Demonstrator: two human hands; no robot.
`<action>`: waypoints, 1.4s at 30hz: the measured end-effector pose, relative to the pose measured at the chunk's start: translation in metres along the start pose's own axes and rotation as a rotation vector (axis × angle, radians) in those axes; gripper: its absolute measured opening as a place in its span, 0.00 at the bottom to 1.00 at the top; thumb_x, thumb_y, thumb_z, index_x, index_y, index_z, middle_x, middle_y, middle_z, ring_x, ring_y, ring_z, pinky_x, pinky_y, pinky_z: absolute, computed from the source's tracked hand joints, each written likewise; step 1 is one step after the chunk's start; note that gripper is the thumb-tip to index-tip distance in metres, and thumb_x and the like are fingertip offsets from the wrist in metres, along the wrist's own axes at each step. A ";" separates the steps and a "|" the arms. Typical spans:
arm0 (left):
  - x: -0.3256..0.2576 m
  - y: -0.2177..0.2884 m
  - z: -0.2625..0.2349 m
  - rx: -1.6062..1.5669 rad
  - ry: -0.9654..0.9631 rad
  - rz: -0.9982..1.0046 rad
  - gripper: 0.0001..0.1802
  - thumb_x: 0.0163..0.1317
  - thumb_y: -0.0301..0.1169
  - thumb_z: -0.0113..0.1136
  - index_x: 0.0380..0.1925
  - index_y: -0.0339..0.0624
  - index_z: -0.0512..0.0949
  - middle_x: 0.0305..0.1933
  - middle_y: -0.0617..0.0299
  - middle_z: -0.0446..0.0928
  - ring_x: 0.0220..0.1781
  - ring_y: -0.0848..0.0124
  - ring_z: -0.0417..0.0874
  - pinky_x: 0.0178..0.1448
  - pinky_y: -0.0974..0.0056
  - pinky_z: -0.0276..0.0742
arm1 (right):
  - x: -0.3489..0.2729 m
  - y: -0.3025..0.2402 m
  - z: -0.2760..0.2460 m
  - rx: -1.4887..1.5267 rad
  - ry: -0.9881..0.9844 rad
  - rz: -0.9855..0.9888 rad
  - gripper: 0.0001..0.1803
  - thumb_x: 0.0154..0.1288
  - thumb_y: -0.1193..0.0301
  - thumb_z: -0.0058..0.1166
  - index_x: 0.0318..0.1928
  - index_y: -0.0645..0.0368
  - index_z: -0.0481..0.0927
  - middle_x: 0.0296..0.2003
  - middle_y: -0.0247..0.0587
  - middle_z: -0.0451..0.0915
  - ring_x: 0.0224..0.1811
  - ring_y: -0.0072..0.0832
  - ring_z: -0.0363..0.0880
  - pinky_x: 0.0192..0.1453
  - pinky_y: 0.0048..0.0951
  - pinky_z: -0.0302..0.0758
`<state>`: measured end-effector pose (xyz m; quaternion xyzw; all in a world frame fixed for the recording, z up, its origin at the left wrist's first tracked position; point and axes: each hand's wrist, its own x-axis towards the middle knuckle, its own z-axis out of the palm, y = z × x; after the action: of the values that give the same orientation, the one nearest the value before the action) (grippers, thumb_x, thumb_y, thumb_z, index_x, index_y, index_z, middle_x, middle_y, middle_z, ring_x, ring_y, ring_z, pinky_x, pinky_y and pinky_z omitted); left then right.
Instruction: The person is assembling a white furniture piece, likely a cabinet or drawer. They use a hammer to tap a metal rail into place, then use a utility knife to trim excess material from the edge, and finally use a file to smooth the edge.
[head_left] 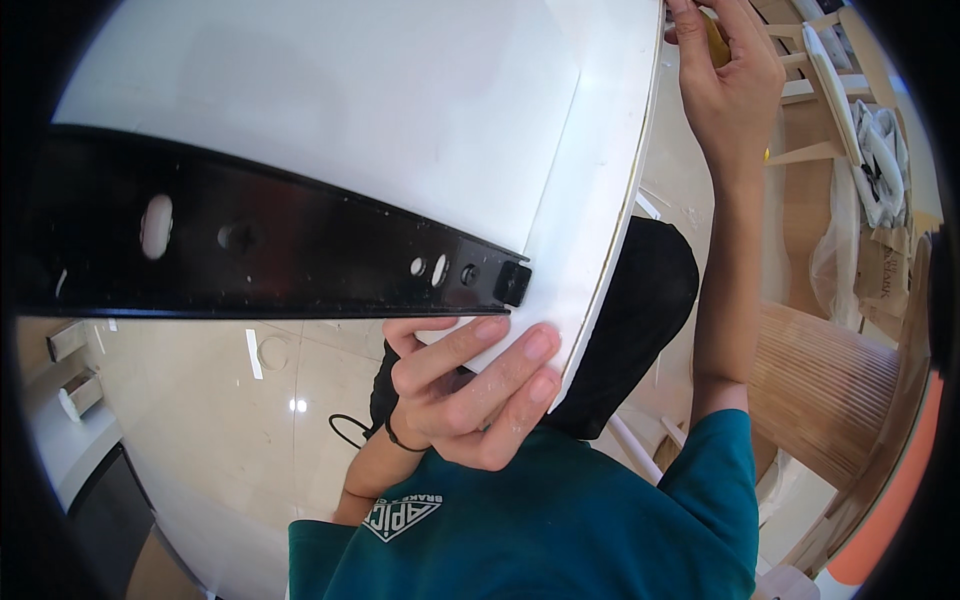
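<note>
A white board assembly [400, 90] with an upright edge strip [590, 190] fills the upper middle of the head view. Along its lower side runs a black metal drawer slide [330, 240] with slots, a screw and a small black end piece. My left hand [470, 390] is closed round the board's near corner, its fingertips on the white face just below the end of the slide. Up at the right, my right hand [730, 80] is bent round a yellow object [716, 42] beside the board's outer edge. Its kind is mostly hidden by my fingers.
A light wooden chair [835, 90] stands at the far right, near clear plastic wrap [835, 260] and brown packaging [882, 275]. A ribbed wooden panel [820, 375] lies at the right. White strips [254, 355] are on the tiled floor [320, 400]; a white cabinet [75, 440] stands left.
</note>
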<state>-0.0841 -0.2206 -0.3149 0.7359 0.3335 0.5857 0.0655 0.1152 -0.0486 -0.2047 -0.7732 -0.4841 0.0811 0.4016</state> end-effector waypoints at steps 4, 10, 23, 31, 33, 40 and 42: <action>0.001 -0.001 -0.001 -0.004 -0.010 0.028 0.14 0.62 0.29 0.62 0.45 0.56 0.73 0.52 0.74 0.80 0.55 0.67 0.74 0.56 0.59 0.67 | -0.023 0.034 0.002 -0.072 0.130 -0.842 0.03 0.66 0.82 0.53 0.39 0.68 0.78 0.29 0.38 0.75 0.29 0.22 0.75 0.33 0.22 0.70; 0.001 -0.004 -0.007 -0.003 -0.057 0.037 0.13 0.62 0.29 0.61 0.45 0.57 0.73 0.52 0.75 0.80 0.55 0.67 0.74 0.56 0.59 0.67 | -0.030 0.052 -0.003 0.008 0.057 -0.937 0.06 0.65 0.82 0.57 0.42 0.66 0.82 0.35 0.38 0.80 0.32 0.21 0.80 0.35 0.20 0.76; -0.002 -0.004 0.001 -0.006 0.009 0.036 0.15 0.62 0.29 0.62 0.47 0.55 0.73 0.51 0.73 0.81 0.56 0.67 0.74 0.55 0.61 0.67 | -0.025 0.033 -0.002 -0.097 0.070 -0.875 0.04 0.65 0.83 0.52 0.39 0.67 0.78 0.31 0.39 0.75 0.30 0.23 0.75 0.33 0.21 0.69; 0.000 -0.001 -0.005 -0.060 -0.019 -0.024 0.15 0.61 0.28 0.64 0.48 0.53 0.75 0.52 0.69 0.82 0.56 0.67 0.75 0.58 0.59 0.67 | -0.029 0.038 -0.001 -0.015 0.104 -0.868 0.04 0.63 0.83 0.53 0.39 0.67 0.78 0.29 0.41 0.74 0.29 0.26 0.74 0.31 0.24 0.68; -0.004 -0.001 0.000 -0.072 0.028 -0.040 0.16 0.61 0.28 0.64 0.48 0.52 0.75 0.52 0.67 0.82 0.57 0.67 0.75 0.59 0.58 0.66 | -0.023 0.033 -0.003 -0.164 0.139 -0.888 0.04 0.63 0.83 0.54 0.38 0.67 0.78 0.30 0.41 0.74 0.29 0.27 0.75 0.32 0.24 0.69; -0.005 -0.004 0.000 -0.051 0.020 0.025 0.15 0.61 0.27 0.64 0.47 0.51 0.74 0.51 0.67 0.82 0.56 0.66 0.76 0.59 0.58 0.67 | -0.020 0.039 0.000 -0.087 0.145 -1.036 0.04 0.62 0.84 0.54 0.38 0.67 0.79 0.30 0.42 0.75 0.27 0.29 0.74 0.30 0.26 0.67; -0.005 -0.005 0.001 -0.045 0.030 0.047 0.15 0.61 0.27 0.63 0.47 0.51 0.73 0.51 0.68 0.82 0.56 0.66 0.76 0.58 0.57 0.67 | -0.028 0.042 0.000 -0.074 0.125 -1.005 0.04 0.63 0.83 0.54 0.39 0.67 0.79 0.31 0.41 0.76 0.28 0.28 0.75 0.31 0.25 0.69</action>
<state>-0.0858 -0.2192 -0.3219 0.7329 0.3038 0.6054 0.0635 0.1295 -0.0806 -0.2412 -0.4615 -0.7739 -0.1859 0.3918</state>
